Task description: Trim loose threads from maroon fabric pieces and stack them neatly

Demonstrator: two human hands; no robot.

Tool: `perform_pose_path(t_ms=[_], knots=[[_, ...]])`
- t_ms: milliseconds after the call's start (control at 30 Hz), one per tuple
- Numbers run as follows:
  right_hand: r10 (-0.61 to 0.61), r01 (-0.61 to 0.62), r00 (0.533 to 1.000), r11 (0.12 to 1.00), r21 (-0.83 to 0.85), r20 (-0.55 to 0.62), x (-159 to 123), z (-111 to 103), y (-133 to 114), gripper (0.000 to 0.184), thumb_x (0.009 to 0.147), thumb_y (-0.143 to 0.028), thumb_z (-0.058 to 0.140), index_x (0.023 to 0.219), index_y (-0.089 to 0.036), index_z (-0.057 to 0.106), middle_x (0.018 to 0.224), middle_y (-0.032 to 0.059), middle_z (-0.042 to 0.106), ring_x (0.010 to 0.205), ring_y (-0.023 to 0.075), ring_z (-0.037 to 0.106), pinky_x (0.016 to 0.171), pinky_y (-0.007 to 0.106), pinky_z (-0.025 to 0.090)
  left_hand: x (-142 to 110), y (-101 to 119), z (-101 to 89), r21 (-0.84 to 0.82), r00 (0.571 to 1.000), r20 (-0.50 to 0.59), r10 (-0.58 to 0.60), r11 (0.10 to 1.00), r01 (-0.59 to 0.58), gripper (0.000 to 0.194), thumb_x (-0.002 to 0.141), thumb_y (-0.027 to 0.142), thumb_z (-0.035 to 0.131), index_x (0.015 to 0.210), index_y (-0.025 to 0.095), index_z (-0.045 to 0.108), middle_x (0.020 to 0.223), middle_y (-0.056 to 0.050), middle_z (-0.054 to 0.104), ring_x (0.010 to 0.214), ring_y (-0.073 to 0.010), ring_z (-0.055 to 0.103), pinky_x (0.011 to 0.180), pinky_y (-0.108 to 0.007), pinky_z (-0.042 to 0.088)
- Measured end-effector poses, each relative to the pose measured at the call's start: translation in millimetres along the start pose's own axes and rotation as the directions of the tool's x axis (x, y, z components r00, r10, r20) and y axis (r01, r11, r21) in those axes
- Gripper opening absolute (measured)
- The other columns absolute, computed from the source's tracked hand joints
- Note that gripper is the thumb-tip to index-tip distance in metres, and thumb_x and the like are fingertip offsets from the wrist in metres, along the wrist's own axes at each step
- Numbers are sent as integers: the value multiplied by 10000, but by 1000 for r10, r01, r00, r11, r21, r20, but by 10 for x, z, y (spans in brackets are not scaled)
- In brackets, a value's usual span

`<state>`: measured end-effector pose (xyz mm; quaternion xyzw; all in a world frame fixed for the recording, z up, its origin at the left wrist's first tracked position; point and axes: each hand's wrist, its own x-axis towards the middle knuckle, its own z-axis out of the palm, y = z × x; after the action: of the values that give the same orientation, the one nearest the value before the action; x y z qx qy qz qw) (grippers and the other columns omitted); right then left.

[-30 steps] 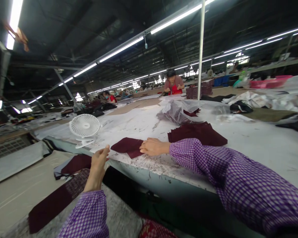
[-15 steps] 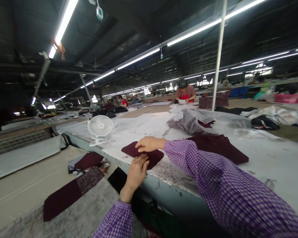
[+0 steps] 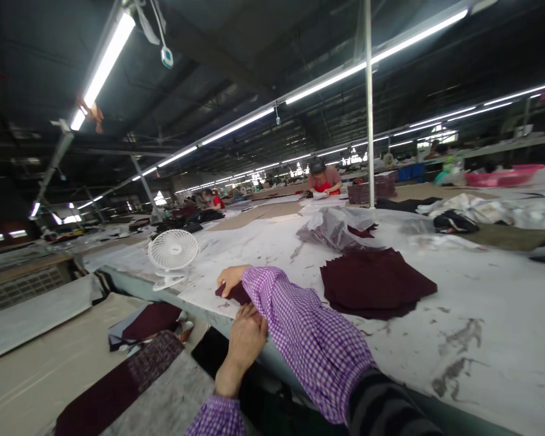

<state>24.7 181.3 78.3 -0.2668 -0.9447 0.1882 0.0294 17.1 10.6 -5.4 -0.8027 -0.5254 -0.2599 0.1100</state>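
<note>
A small maroon fabric piece lies at the front edge of the white-covered table, partly hidden by my right sleeve. My right hand reaches across to its far left corner, thumb and fingers bent around the edge. Close in front, my left hand rests at the near edge of the piece with its fingers curled in; its fingertips are hidden, so what they grip cannot be seen. To the right of my sleeve is a fanned stack of maroon fabric pieces.
A white clip fan stands on the table edge at left. Behind the stack lies a clear plastic bag. Lower left, a long maroon strip and folded cloth lie on a lower surface. A pole and a co-worker are beyond.
My left hand has come up from beside the table to the fabric piece. My right hand has shifted left over the piece to its far corner, and its sleeve now covers much of it.
</note>
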Motion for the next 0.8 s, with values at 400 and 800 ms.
perform_pose_path(t_ms=[400,800], knots=[[402,-269,670,915,301,-623,-911,-889,617,283,905,-313,445,1027,-135,628,1089,134,641,996,209,578,835,305,445,64,79,-95,-114,990,123,-66,990,80,398,956,344,349,1251,245,596,1361,-37,553,1311,-263,450,1084,-489,347],[459,-28,637,817,576,-619,-1655,-996,481,135,804,-246,596,891,-143,584,781,37,655,658,144,606,598,252,489,359,-181,-152,-382,962,-67,-266,897,222,353,850,432,549,1103,213,663,1291,-120,610,1318,-302,430,1122,-571,226]])
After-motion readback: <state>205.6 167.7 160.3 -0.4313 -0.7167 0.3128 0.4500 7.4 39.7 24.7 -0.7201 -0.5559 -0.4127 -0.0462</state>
